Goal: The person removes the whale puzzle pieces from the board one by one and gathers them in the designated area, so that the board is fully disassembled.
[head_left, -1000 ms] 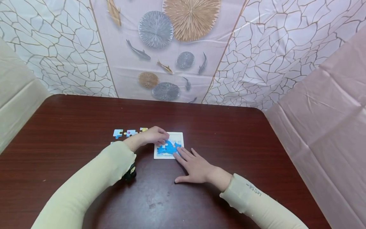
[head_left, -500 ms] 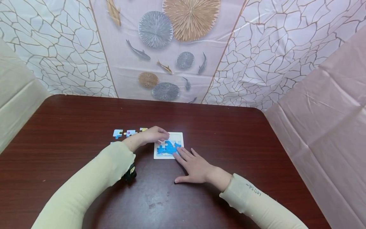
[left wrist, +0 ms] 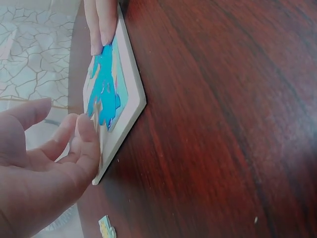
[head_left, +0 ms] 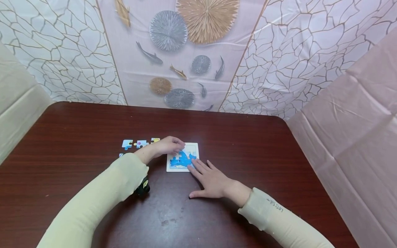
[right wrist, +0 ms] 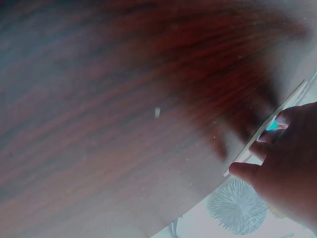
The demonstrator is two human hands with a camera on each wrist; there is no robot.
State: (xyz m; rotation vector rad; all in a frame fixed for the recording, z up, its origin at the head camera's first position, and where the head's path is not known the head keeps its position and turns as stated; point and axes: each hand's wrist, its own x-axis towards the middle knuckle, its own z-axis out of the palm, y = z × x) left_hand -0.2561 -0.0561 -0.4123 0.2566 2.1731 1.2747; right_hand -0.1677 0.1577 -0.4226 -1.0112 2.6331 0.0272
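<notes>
A square jigsaw puzzle with a blue dolphin picture lies in a white tray [head_left: 197, 151] on the table. My left hand [head_left: 167, 145] is over the tray's left side with bent fingers. In the left wrist view its fingertips [left wrist: 85, 128] pinch at a tilted puzzle piece [left wrist: 98, 116], seen nearly edge-on beside the blue dolphin [left wrist: 105, 82]; the grip is partly hidden. My right hand [head_left: 214, 181] lies flat, fingers spread, fingertips on the tray's right side and the dolphin's edge. The right wrist view shows its fingers [right wrist: 247, 171] along the tray rim.
Loose puzzle pieces lie left of the tray: one blue and white [head_left: 127, 144], one with a pink spot [head_left: 141, 143], one yellow [head_left: 155, 140]. Another piece [head_left: 121, 155] is mostly behind the left forearm. Patterned cloth [head_left: 201, 86] hangs behind the brown table [head_left: 248, 144].
My left hand has shifted slightly over the tray, and more of the dolphin shows beneath its fingers. The right hand stays in place.
</notes>
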